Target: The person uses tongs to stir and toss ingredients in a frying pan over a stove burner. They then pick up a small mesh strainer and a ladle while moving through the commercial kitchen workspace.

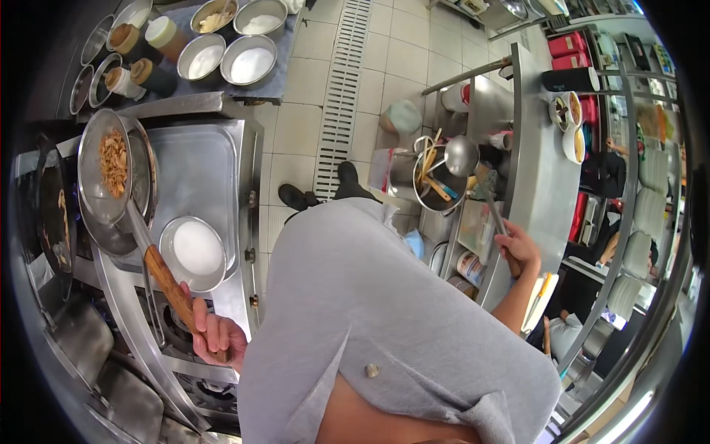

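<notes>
On the left, my left hand (pixel 219 336) is closed around the wooden handle (pixel 172 288) of a metal strainer (pixel 91 183). Browned, shredded-looking food (pixel 113 164) lies in the strainer, which sits over a round metal vessel (pixel 108 236) that it partly hides. Close to the handle stands a metal bowl of white powder or granules (pixel 197 248). Out to the right, my right hand (pixel 518 244) grips the long handle of a metal ladle (pixel 461 156). The ladle's bowl is above the rim of a metal pot (pixel 415 177) holding wooden-handled utensils.
A dark wok (pixel 55 216) with food bits sits at far left. Sauce bottles (pixel 166 38) and several metal bowls (pixel 248 65) stand on the upper-left counter. A steel shelf unit (pixel 535 194) runs along my right, with people beyond. A grated drain (pixel 344 83) crosses the tiled floor.
</notes>
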`<action>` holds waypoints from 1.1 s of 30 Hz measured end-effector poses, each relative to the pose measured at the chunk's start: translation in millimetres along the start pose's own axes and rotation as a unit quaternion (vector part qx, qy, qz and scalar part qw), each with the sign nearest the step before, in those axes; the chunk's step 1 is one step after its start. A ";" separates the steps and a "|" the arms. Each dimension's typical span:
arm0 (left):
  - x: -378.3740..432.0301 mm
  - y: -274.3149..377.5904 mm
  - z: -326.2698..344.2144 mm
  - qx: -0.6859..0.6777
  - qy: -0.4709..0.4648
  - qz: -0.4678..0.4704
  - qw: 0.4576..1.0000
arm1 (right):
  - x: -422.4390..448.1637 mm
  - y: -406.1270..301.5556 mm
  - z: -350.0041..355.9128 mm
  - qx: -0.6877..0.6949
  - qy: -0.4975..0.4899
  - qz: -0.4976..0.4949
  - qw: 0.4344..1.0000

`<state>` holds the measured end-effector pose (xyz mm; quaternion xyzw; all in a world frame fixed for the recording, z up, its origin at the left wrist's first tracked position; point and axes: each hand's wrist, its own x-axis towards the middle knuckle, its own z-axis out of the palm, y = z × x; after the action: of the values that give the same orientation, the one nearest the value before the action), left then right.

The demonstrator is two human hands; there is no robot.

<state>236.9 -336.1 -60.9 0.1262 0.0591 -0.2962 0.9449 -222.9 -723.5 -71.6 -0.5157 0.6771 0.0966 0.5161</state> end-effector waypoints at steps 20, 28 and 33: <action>-27.1 -159.1 31.2 0.039 -0.060 0.119 0.990 | 168.2 28.6 -22.8 -0.394 -0.098 -0.073 0.911; -16.8 -168.5 39.3 0.025 -0.074 0.090 0.993 | 143.7 45.1 -39.6 -0.367 -0.096 -0.063 0.923; -16.2 -169.0 34.6 0.037 -0.076 0.106 0.991 | 142.1 82.3 -40.4 -0.358 -0.099 0.039 0.928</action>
<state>127.8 -470.7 -59.0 0.1438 -0.0374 -0.2054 0.9673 -303.6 -798.3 -200.0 -0.6268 0.5629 0.4032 0.3573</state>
